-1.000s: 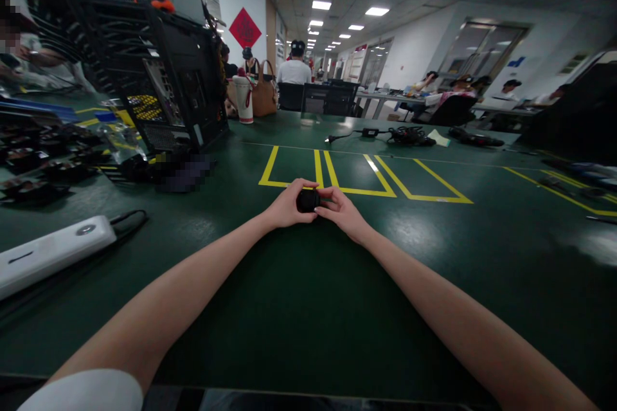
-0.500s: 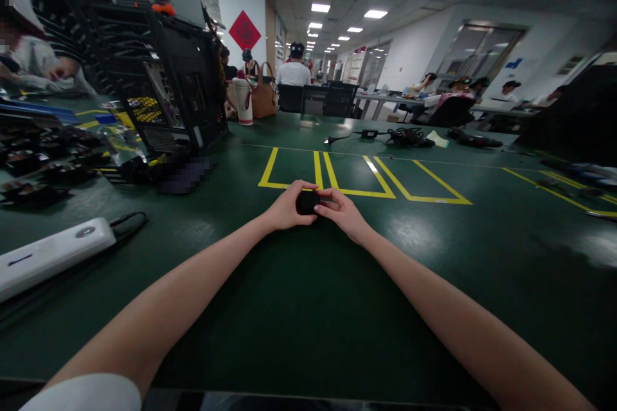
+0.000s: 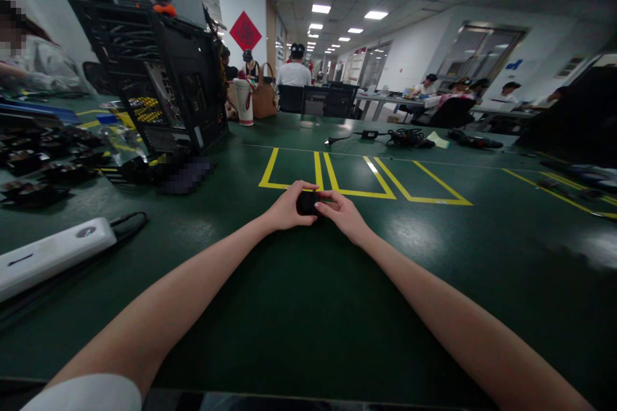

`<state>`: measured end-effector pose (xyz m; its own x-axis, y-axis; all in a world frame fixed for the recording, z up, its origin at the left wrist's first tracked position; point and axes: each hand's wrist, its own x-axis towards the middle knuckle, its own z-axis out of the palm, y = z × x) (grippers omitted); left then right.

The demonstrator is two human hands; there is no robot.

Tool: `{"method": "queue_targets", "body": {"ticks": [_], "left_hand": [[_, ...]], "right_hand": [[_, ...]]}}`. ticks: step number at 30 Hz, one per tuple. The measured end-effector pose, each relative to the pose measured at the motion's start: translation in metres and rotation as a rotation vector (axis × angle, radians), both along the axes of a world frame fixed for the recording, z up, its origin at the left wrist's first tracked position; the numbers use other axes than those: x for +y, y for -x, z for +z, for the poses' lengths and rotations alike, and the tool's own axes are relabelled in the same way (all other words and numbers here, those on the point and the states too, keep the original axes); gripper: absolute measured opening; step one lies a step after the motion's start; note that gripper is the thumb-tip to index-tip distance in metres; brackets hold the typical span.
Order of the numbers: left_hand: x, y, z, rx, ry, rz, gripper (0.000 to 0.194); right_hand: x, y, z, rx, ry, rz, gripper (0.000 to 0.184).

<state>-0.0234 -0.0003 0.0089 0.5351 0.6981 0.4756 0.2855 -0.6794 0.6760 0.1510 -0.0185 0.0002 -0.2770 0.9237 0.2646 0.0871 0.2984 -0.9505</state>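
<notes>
A small black object, too dark for me to tell its kind, is held between both hands at the middle of the green table. My left hand curves around its left side, thumb below and fingers above. From the right, the fingertips and thumb of my right hand pinch its edge. Just beyond the hands, yellow tape outlines mark the tabletop.
At the left stand an open computer case and a white elongated device with a black cable. Black parts are heaped beside a clear bottle. A paper cup, a brown bag and coiled cables lie farther back.
Both hands keep nearly the same grip on the small black object. In the background at upper left, a person in a striped top has moved out of view.
</notes>
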Motion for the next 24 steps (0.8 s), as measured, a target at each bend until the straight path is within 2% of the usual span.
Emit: {"method": "queue_targets", "body": {"ticks": [4,9,16,20,24], "left_hand": [[0.0005,-0.0012,-0.0012,-0.025,0.018,0.010,0.058],[0.0003,-0.0011,-0.0008,-0.019,0.022,0.010,0.058],[-0.0013,0.0002,0.0019,-0.032,0.045,-0.016,0.056],[-0.0006,-0.0009,0.0000,-0.045,0.047,-0.008,0.058],[0.0001,-0.0015,-0.0012,-0.045,0.042,-0.002,0.058]], "right_hand": [[-0.0002,0.0000,-0.0022,0.062,-0.030,0.051,0.032],[0.0015,0.0015,-0.0037,0.065,-0.029,-0.002,0.023],[0.0000,0.0009,-0.0005,0.008,-0.002,0.002,0.031],[-0.0016,0.0005,-0.0010,0.057,0.006,0.048,0.033],[-0.0016,0.0008,-0.0015,0.074,0.007,0.030,0.028]]}}
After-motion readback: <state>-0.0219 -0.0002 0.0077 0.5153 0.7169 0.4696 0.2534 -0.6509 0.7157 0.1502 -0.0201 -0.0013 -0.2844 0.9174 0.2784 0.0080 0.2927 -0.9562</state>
